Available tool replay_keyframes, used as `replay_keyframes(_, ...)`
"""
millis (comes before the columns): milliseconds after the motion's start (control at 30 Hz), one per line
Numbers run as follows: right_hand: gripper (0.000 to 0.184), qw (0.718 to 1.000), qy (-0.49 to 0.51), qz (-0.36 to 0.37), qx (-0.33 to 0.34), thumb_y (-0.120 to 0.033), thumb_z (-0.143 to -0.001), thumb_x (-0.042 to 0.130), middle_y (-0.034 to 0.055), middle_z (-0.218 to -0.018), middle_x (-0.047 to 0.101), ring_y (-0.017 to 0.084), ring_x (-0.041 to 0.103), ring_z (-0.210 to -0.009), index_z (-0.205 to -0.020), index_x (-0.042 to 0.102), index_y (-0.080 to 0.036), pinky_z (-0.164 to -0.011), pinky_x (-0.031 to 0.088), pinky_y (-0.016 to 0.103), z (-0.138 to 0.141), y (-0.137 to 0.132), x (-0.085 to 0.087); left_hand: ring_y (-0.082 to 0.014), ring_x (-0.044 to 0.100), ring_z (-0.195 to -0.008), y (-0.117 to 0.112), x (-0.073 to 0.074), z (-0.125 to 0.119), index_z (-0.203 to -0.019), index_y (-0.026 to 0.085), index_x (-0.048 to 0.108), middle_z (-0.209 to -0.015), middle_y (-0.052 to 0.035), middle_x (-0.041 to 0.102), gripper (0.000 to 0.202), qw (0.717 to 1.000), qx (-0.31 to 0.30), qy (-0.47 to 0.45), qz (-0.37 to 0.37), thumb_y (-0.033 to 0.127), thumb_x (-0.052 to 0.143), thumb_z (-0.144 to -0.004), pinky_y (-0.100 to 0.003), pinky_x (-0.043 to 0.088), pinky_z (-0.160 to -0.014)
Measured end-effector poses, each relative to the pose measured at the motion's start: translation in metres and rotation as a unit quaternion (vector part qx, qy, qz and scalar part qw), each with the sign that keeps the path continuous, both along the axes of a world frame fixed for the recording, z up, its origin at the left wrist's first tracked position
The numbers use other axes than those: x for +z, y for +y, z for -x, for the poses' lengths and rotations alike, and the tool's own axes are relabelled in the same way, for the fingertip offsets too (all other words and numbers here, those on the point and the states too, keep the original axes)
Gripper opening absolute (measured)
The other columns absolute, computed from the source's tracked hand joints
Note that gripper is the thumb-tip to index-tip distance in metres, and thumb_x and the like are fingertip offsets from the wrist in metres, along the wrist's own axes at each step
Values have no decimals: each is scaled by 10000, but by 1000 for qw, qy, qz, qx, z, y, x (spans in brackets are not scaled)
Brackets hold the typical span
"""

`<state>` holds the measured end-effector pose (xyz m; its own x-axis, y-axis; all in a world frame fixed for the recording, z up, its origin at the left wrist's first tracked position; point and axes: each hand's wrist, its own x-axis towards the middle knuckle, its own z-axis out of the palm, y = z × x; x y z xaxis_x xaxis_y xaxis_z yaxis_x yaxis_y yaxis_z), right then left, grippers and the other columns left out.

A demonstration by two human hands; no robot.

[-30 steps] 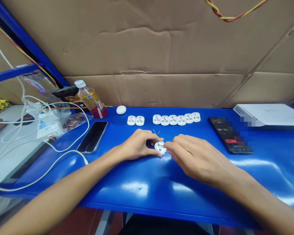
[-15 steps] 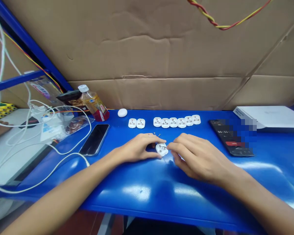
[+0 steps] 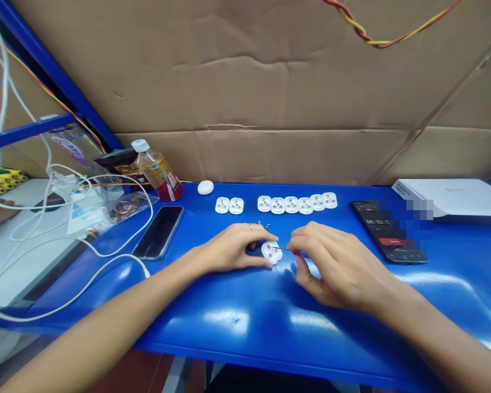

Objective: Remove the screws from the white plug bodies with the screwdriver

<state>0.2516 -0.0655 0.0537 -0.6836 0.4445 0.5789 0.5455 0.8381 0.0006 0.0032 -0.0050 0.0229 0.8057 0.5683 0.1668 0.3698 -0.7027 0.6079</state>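
We see the left hand [image 3: 233,248] resting on the blue tabletop [image 3: 245,311], its thumb and forefinger pinching a small round white plastic piece [image 3: 271,251] that sits on the surface near the middle, just in front of us. The right hand [image 3: 335,265] lies just beside it, fingers [image 3: 300,245] pressed together around a thin metal rod [image 3: 283,249] whose tip reaches the top of the piece. A few tiny screws [image 3: 263,224] lie just behind the left hand. Farther back we count a pair of like white pieces [image 3: 229,205] and, apart from them, a row of six [image 3: 297,203]. A dark phone [image 3: 159,231] lies to the left with a white cable [image 3: 85,256] looping past it, and a drink bottle [image 3: 157,172] leans behind it near a white oval pebble-shaped thing [image 3: 205,187]. To the right lie a second phone [image 3: 387,232] showing a timer and a flat white box [image 3: 454,196]. Cardboard [image 3: 245,82] walls the back.
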Motion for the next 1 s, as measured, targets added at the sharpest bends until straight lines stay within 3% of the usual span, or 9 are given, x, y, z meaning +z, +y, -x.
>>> replay_keyframes(133,155,999,-9,-17,-45,-247,-1019,524,49,-774,700,200,616,-639,-1062,647,-161,-580,425,327,-1,0,0,-168,609,-802,1,-1,1,-1142,161,711,-928,-45,693,411,1000,-6,-2,-6,499,759,-913,-273,451,-742)
replay_keyframes(233,159,999,-28,-29,-32,-190,-1028,505,4,-655,624,178,538,-554,-1030,661,-163,-550,365,325,-2,0,2,-158,589,-762,3,0,1,-1130,165,711,-877,-25,675,423,1000,-4,11,-2,512,775,-894,-264,426,-709)
replay_keyframes(400,190,999,-19,-30,19,-76,-907,505,60,-759,663,210,566,-666,-1028,646,-118,-611,435,342,1,-3,6,-150,570,-739,3,0,0,-1131,155,709,-854,-18,661,438,1000,-3,13,2,501,796,-877,-254,404,-693)
replay_keyframes(567,139,999,-28,-26,-18,-228,-1026,533,-3,-664,615,189,523,-571,-1100,621,-151,-567,382,337,0,-2,6,-152,582,-763,2,1,0,-1078,160,710,-860,-13,667,421,1000,4,12,12,504,814,-859,-253,407,-707)
replay_keyframes(667,108,999,-17,-36,-15,-141,-995,531,-14,-638,584,178,504,-558,-1053,622,-153,-551,360,332,0,-1,4,-150,574,-745,2,2,0,-1110,161,713,-846,-9,659,428,1000,4,16,22,490,819,-857,-253,404,-693)
replay_keyframes(767,177,1000,2,-17,-1,-80,-922,510,33,-725,638,192,545,-633,-1050,617,-137,-572,397,329,1,-1,4,-149,574,-742,3,1,0,-1131,165,714,-840,-7,652,427,1000,7,15,24,489,806,-869,-254,412,-701)
replay_keyframes(933,119,999,0,5,-44,-238,-1017,524,35,-758,673,188,582,-641,-1046,612,-164,-586,413,332,-1,-2,1,-140,557,-722,3,0,1,-1084,160,713,-822,-5,632,411,1000,3,-1,19,498,801,-868,-247,407,-685)
replay_keyframes(1000,88,999,4,0,-46,-215,-1026,525,8,-713,646,172,556,-602,-1013,605,-180,-572,397,325,-1,-2,-1,-137,547,-710,3,2,1,-1071,160,716,-807,3,619,415,1000,6,2,26,501,813,-855,-244,400,-678)
